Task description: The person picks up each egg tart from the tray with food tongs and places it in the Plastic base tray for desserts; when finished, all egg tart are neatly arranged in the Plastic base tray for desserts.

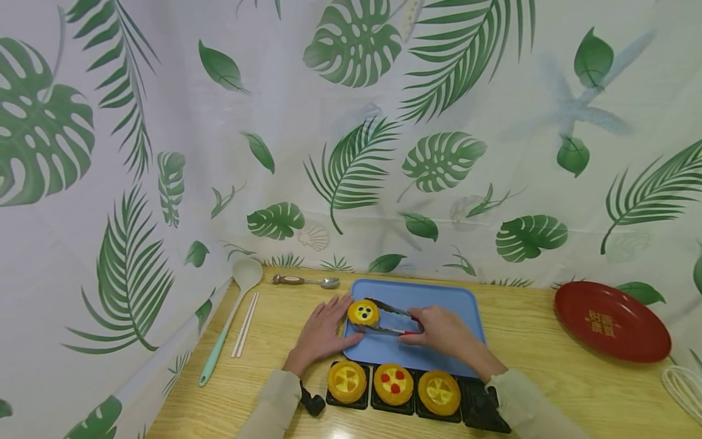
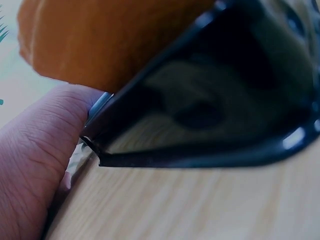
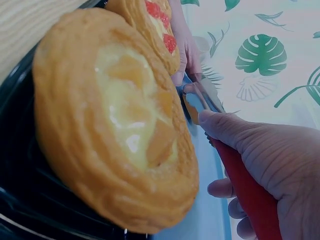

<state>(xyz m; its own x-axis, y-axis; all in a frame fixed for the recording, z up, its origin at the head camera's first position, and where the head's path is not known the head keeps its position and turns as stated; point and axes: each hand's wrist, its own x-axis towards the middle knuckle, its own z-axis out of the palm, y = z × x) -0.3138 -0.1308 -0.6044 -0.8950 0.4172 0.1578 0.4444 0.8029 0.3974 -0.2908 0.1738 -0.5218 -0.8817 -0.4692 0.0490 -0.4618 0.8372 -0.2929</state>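
Observation:
My right hand [image 1: 443, 332] grips a pair of tongs [image 1: 390, 331] with red handles [image 3: 250, 185]. Between the tong arms sits an egg tart [image 1: 364, 313] topped with dark berries, at the left end of the blue tray [image 1: 439, 296]. Beside that tart, my left hand [image 1: 322, 332] rests with fingers extended at the tray's left edge. In front of the tray stand a tart with orange fruit pieces [image 1: 347, 382], one with red pieces [image 1: 393, 384] and another orange-topped one [image 1: 439, 393], each in a black holder. The left wrist view shows only part of the left hand [image 2: 40, 150].
Another black holder [image 1: 482, 408] is under the right forearm. Left lie a ladle [image 1: 222, 341], chopsticks [image 1: 245, 326] and a spoon [image 1: 298, 281]. A red oval plate [image 1: 614, 323] lies at right, near a white cord [image 1: 682, 390]. Leaf-patterned curtain [image 1: 373, 244] borders the table.

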